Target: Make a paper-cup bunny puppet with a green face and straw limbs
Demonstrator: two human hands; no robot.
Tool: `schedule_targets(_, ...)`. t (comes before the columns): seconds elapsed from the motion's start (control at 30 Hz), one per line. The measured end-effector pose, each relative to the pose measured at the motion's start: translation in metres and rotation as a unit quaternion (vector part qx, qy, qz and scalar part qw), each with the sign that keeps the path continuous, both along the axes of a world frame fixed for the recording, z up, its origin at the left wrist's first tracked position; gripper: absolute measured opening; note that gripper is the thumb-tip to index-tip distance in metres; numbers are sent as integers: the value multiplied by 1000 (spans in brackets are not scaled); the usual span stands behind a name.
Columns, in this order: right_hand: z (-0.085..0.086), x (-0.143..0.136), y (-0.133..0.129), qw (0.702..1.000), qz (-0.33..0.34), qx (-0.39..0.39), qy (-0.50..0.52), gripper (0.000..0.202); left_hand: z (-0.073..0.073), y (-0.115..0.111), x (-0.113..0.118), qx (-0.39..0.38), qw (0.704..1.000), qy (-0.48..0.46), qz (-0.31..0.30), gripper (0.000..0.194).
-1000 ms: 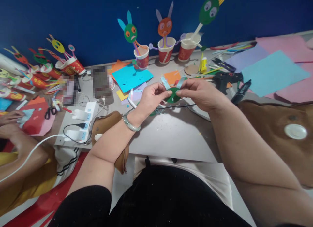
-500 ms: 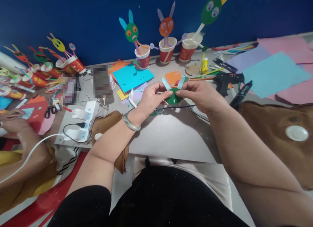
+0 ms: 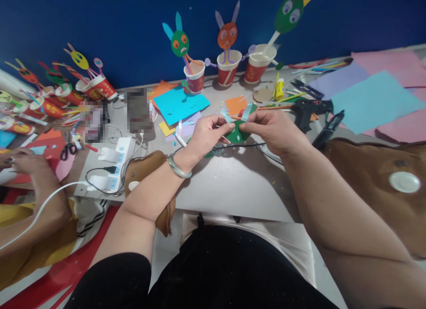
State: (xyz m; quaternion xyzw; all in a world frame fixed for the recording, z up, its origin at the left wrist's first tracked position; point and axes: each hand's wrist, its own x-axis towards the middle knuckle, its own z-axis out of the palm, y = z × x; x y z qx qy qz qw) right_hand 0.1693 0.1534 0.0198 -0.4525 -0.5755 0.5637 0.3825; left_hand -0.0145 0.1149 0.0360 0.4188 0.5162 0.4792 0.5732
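A green disc (image 3: 238,135) is held over the tabletop (image 3: 239,180), just right of the frame's centre. Its left side is pinched between thumb and fingers by the left hand (image 3: 209,134), its right side by the right hand (image 3: 274,127); the grip of each is closed on it. Pale-blue strips (image 3: 246,112) are seen standing up from its top edge. A bangle (image 3: 179,166) is worn on the left wrist. Beyond the hands, an orange sheet (image 3: 235,105) is laid flat, and at upper centre three cups (image 3: 226,75) are lined up, each with a paper figure (image 3: 227,35) in it. A glue gun (image 3: 302,116) is placed near the right hand. At centre-left, chargers (image 3: 105,155) are plugged into a power strip (image 3: 124,149).
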Motion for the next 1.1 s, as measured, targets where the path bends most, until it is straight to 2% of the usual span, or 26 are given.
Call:
schedule_targets(0.3, -1, -3, -1, 1000, -16, 4, 15, 32, -5, 0, 0, -5, 1000, 2, -3, 36)
schedule_targets(0.53, -1, -4, -2, 999, -19, 6, 25, 37, -1, -1, 2, -11, 1000, 0, -9, 36)
schedule_targets(0.8, -1, -4, -2, 1000, -19, 5, 22, 33, -3, -1, 2, -16, 1000, -22, -14, 39)
schedule_targets(1.1, 1, -3, -1, 999, -29, 19, 5, 31, 0, -1, 0, -15, 999, -39, -10, 26)
